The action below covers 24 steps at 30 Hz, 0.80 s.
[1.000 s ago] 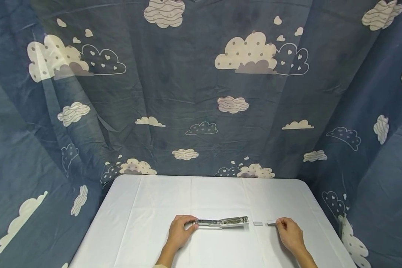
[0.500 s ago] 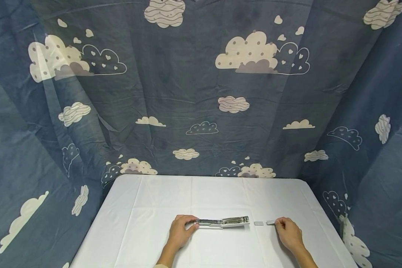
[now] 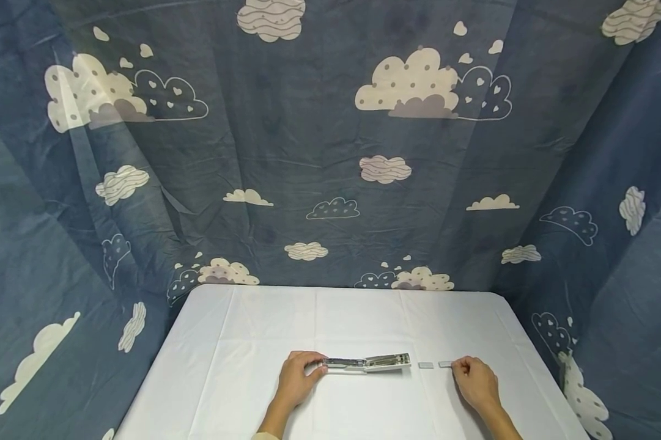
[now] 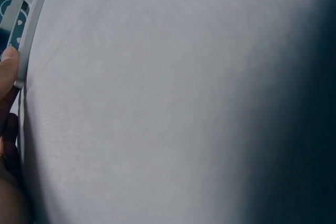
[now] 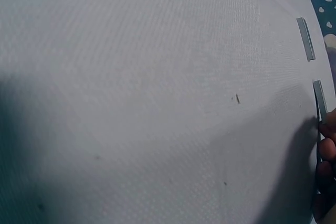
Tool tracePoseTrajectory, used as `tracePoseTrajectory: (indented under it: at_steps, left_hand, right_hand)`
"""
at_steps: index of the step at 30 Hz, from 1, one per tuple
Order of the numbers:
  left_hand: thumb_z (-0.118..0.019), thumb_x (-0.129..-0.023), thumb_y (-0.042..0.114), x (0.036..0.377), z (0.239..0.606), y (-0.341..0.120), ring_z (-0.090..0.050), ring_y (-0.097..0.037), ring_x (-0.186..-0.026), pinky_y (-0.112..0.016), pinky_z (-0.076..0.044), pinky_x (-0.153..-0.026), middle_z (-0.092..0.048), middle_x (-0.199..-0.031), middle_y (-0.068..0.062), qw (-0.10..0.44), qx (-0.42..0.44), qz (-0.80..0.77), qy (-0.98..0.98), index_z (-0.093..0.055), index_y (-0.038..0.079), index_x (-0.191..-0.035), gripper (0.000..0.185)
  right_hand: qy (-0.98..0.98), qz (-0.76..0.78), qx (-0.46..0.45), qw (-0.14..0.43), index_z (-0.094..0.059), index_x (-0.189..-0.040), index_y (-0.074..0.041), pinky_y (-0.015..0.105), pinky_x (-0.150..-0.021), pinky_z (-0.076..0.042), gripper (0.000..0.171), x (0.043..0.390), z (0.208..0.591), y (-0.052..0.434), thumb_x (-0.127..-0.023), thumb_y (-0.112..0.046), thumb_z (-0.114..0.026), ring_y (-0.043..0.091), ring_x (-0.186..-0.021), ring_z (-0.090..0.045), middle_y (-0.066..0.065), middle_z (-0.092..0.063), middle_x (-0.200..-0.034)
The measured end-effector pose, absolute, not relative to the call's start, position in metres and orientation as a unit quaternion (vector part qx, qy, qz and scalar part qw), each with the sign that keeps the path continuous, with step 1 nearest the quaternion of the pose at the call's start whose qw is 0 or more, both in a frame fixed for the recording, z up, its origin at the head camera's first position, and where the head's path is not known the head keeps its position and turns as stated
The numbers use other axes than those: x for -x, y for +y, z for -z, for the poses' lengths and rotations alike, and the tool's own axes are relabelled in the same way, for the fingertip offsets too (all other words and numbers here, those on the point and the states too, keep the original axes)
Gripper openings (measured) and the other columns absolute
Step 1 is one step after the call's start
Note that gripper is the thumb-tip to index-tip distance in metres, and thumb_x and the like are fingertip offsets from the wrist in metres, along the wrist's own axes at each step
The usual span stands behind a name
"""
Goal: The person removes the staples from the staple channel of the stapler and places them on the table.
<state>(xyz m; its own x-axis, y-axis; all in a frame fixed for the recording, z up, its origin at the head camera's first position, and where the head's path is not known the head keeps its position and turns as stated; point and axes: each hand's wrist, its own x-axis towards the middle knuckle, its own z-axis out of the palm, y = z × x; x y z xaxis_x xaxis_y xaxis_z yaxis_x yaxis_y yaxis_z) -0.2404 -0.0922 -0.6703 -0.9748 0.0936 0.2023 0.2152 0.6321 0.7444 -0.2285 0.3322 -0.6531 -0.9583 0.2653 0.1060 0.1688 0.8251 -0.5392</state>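
Note:
In the head view a stapler (image 3: pixel 387 362) lies opened out on the white table, its metal insides showing. My left hand (image 3: pixel 298 377) grips its left end between thumb and fingers. The left wrist view catches only the stapler's pale edge (image 4: pixel 32 35) and part of that hand. To the right, my right hand (image 3: pixel 476 382) pinches the right end of a short grey staple strip (image 3: pixel 444 364) at the table surface. A second staple strip (image 3: pixel 426 365) lies apart, between the held one and the stapler. Both strips appear at the right edge of the right wrist view.
A white cloth covers the table (image 3: pixel 269 324), with fold lines running across it. Dark blue curtains (image 3: pixel 330 146) with cloud prints hang behind and on both sides. A few small dark specks (image 5: pixel 238 98) show on the cloth in the right wrist view.
The staple strip in my right hand has turned slightly and now lies nearly in line with the other strip. The left hand and stapler stay in place.

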Motion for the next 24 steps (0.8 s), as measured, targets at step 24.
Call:
tracePoseTrajectory:
  at_steps: [24]
  left_hand:
    - [-0.082, -0.086, 0.034, 0.2398, 0.6733, -0.0914, -0.06, -0.013, -0.106, -0.045, -0.047, -0.094, -0.076, -0.109, 0.015, 0.079, 0.086, 0.422, -0.899, -0.078, 0.032, -0.105, 0.02]
  right_hand:
    - [-0.951, -0.277, 0.115, 0.072, -0.065, -0.089, -0.001, 0.031, -0.061, -0.035, 0.021, 0.229, 0.6526, 0.3343, -0.1, -0.019, -0.063, 0.019, -0.067, -0.047, 0.004, -0.054, -0.072]
